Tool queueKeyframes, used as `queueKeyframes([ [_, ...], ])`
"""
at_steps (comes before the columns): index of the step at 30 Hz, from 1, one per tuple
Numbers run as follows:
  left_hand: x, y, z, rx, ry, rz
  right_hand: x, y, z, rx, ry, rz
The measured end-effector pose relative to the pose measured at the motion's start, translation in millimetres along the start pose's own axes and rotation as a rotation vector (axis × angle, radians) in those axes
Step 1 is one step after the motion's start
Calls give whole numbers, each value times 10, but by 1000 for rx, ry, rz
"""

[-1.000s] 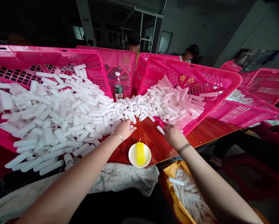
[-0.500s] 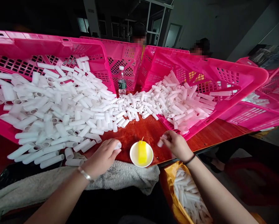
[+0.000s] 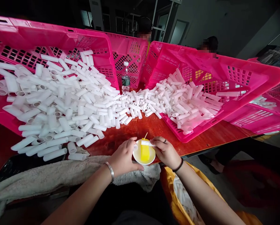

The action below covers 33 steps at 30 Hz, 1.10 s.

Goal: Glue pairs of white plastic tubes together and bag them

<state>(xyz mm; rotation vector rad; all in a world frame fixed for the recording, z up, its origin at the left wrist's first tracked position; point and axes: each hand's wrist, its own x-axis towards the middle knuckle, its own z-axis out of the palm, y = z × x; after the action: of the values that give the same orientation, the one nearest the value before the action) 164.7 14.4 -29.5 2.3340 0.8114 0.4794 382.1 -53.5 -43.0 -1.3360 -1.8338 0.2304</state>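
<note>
My right hand [image 3: 167,152] pinches one end of a short white plastic tube [image 3: 147,143], which lies level across the top of a yellow block [image 3: 145,153]. A thin stick pokes up from the block, which sits in a small white bowl [image 3: 135,155]. My left hand [image 3: 124,158] is at the bowl's left side, thumb spread below it. Its fingers curl around another white tube, of which only the end [image 3: 135,147] shows. Loose white tubes [image 3: 81,115] lie heaped beyond both hands.
Pink crates [image 3: 254,78] lie tipped with tubes spilling out. A water bottle [image 3: 125,78] stands between them. A grey towel [image 3: 48,172] lies along the table's [image 3: 121,134] near edge. A yellow sack [image 3: 170,181] of tubes is below right. Two people are behind the crates.
Both hands have come together at the bowl, the left moving right and the right moving left. The right hand's tube is now over the yellow block. The view has shifted slightly.
</note>
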Motion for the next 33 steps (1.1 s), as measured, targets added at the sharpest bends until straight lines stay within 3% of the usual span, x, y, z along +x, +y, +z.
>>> queueKeyframes([
  [7,45,-38,24,-91,-16,-28,-41,-3,-58,206,-104,156],
  [12,35,-79,42,-106,-2,-36,-105,-44,-71,84,-131,-5],
  [17,32,-85,40,-106,-19,-40,-184,-105,-47,268,-75,215],
  [22,33,-81,34,-84,-16,-17,-275,-165,-29,158,-81,81],
  [27,35,-66,21,-89,-25,-19,-368,-188,21,324,-32,281],
  [31,32,-69,16,-74,-17,3,-386,-227,8,119,-3,107],
  [33,33,-73,13,-61,-14,10,-388,-258,-6,164,-30,90],
])
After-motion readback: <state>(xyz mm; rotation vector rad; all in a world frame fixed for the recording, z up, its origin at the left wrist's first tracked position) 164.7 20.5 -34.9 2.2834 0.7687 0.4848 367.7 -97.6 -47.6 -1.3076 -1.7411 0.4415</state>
